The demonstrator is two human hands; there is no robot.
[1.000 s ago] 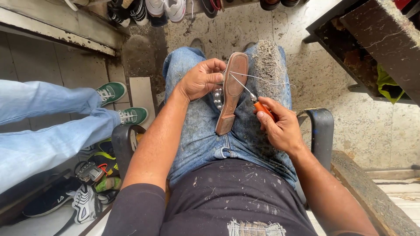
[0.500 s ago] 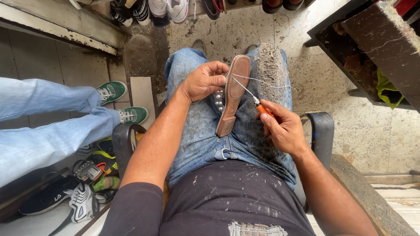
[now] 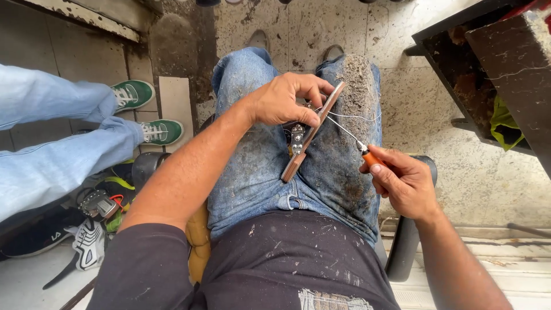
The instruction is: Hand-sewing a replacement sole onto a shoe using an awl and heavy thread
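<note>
I sit with a brown shoe sole (image 3: 313, 133) held edge-up between my jean-clad knees. My left hand (image 3: 284, 100) grips its upper part, fingers curled over the edge. My right hand (image 3: 402, 181) holds an orange-handled stitching awl (image 3: 367, 156), whose metal tip points toward the sole. A white thread (image 3: 359, 117) runs from the sole across my right knee. A metal buckle or strap piece (image 3: 297, 138) hangs beside the sole under my left hand.
Another person's legs in light jeans (image 3: 51, 143) and green sneakers (image 3: 163, 131) stretch in from the left. Several shoes (image 3: 86, 241) lie on the floor at lower left. A dark wooden bench (image 3: 493, 63) stands at upper right. Black chair arms (image 3: 404, 247) flank me.
The sole has turned from flat-facing to edge-on. My right hand has pulled back to the right with the awl, drawing the thread out. The camera has tilted slightly down.
</note>
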